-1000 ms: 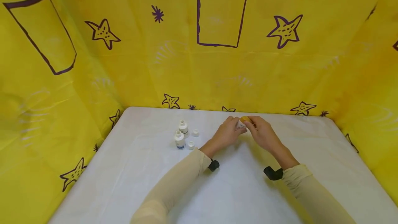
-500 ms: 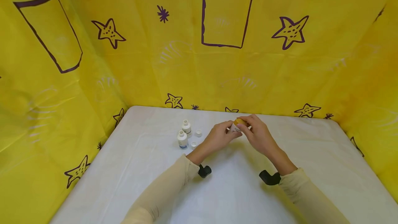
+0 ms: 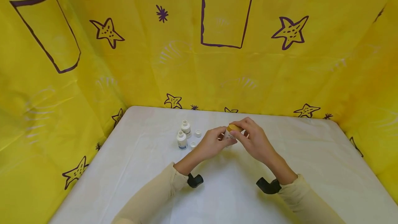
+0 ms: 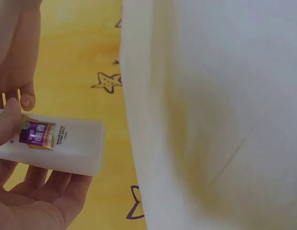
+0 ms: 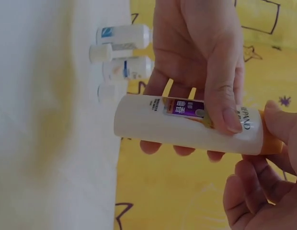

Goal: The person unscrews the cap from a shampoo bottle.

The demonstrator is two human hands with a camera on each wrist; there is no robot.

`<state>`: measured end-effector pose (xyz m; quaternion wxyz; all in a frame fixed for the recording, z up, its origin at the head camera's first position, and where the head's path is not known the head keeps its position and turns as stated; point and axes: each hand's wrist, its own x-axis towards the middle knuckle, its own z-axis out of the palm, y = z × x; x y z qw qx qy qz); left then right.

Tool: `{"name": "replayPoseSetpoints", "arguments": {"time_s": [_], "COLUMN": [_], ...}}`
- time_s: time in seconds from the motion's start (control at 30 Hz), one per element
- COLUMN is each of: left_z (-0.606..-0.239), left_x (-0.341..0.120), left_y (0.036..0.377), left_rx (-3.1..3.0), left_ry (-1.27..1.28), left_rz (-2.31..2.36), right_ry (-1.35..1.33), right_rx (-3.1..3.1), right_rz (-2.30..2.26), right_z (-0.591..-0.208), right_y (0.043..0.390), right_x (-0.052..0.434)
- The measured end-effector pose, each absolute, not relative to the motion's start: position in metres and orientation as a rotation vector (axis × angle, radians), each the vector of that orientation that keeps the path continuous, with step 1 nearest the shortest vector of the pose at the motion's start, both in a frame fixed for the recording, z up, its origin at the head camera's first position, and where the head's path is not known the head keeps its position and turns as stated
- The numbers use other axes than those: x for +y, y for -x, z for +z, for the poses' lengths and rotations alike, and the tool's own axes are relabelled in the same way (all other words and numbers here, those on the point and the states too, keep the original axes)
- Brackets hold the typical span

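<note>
A white bottle (image 5: 148, 122) with a purple and orange label and a yellow-orange cap (image 5: 270, 139) is held above the table. "PAND" can be read near its capped end, like a small shampoo bottle. My left hand (image 3: 211, 143) grips the body, thumb on one side and fingers on the other. On the cap, my right hand (image 3: 255, 141) has its thumb and fingers pinched around the edge. In the left wrist view, the bottle's base (image 4: 98, 146) points right and the cap is out of frame.
Two open white bottles, one nearer (image 3: 181, 141) and one behind (image 3: 186, 128), stand left of my hands. Two white caps, the farther (image 3: 198, 133) and the nearer (image 3: 193, 145), lie beside them. A yellow patterned sheet (image 3: 174, 58) surrounds the white-covered table (image 3: 146, 127).
Both hands have brought the shampoo bottle left and nearer to me, and it shows more upright with its cap in clearer view. The two white bottles and their caps stay put.
</note>
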<state>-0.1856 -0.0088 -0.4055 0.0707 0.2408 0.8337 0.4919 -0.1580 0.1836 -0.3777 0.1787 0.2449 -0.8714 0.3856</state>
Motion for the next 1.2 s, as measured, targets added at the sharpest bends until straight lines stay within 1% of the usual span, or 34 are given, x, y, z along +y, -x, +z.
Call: {"name": "replayPoseSetpoints", "arguments": {"time_s": [0.33,0.67,1.2], "left_z": [-0.405,-0.409,-0.409], "left_x": [-0.022,-0.032,-0.03], "left_y": [0.172,0.173,0.172], "left_rx": [2.583,2.469,2.343], "left_ry": [-0.735,-0.781,-0.907], "left_rz": [1.406,1.371,1.367], "right_ry": [-0.78,-0.885,-1.082], "right_rx": [-2.454,-2.476,-2.427], "right_rz": [1.119,1.097,1.069], "right_z": [-0.382,-0.382,-0.378], "right_y": [0.151,0.148,0.147], "right_x": [0.176,0.18,0.196]}}
